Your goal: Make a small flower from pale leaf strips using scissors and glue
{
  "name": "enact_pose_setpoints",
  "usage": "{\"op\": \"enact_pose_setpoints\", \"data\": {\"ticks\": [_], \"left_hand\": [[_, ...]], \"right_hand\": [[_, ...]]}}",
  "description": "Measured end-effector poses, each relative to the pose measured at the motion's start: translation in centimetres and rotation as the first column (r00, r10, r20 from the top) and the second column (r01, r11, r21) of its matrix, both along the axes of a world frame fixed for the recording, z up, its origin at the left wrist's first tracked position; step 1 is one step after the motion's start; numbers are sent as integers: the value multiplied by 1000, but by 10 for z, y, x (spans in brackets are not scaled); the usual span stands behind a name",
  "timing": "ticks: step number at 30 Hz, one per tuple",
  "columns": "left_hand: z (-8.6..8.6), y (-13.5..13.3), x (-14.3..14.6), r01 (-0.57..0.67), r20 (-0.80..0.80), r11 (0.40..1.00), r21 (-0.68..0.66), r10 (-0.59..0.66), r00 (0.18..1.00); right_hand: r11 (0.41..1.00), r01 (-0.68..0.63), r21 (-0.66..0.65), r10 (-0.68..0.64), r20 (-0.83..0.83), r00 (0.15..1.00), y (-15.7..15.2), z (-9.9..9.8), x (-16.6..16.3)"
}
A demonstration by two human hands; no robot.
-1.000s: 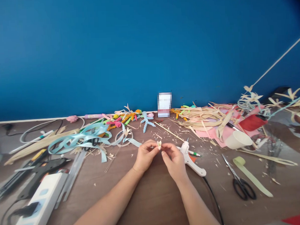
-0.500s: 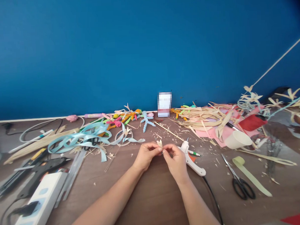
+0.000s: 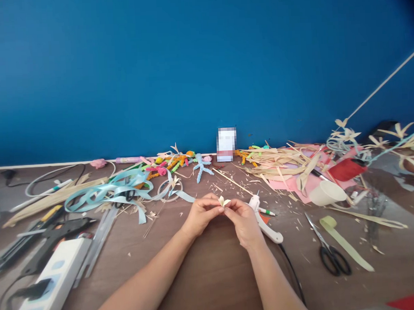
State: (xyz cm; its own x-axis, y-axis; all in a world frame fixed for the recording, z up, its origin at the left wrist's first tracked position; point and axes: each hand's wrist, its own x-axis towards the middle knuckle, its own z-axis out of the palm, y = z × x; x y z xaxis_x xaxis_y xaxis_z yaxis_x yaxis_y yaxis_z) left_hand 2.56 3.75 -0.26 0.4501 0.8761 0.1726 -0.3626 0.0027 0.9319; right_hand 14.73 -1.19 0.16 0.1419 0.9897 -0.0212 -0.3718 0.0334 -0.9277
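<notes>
A small cream-coloured flower (image 3: 223, 201), with pale petals like dried husk, is pinched between my two hands over the middle of the table. My left hand (image 3: 203, 215) grips it from the left, thumb against fingers. From the right, my right hand (image 3: 243, 221) pinches it too, the fingertips of both hands nearly touching. The flower's base is hidden by my fingers. Just beyond my right hand lies a white glue gun (image 3: 265, 221), nozzle pointing away. A green-and-white pen (image 3: 267, 212) rests beside it.
Black scissors (image 3: 330, 254) and a pale green ribbon (image 3: 348, 245) lie right. Light blue ribbon (image 3: 109, 191), a black glue gun (image 3: 59, 234) and a power strip (image 3: 56, 280) occupy the left. Husk strips (image 3: 279, 163) and a white cup (image 3: 327, 193) stand back right. Scraps litter the table.
The flower's petals now show more spread above my fingertips. My right hand has turned slightly, and its fingers have come closer to my left. Other things look unmoved.
</notes>
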Motion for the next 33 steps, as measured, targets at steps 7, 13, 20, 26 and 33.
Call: {"op": "enact_pose_setpoints", "data": {"ticks": [7,13,20,26,33], "left_hand": [[1,0,-1,-62,-26,997,49,64,998],[-2,1,-1,-211,-132,971,116,225,965],[-7,0,0,-215,-194,965,148,241,951],[-2,-3,0,-195,-271,937,292,276,922],[0,-5,-2,-194,-274,900,390,314,909]], "right_hand": [[1000,24,20,-27,162,986,0,-3,1],[965,132,226,-225,456,861,-3,3,-3],[939,129,319,-311,626,715,-6,14,-7],[924,176,339,-369,676,638,-8,14,-10],[931,183,316,-357,677,644,-8,12,-12]]}}
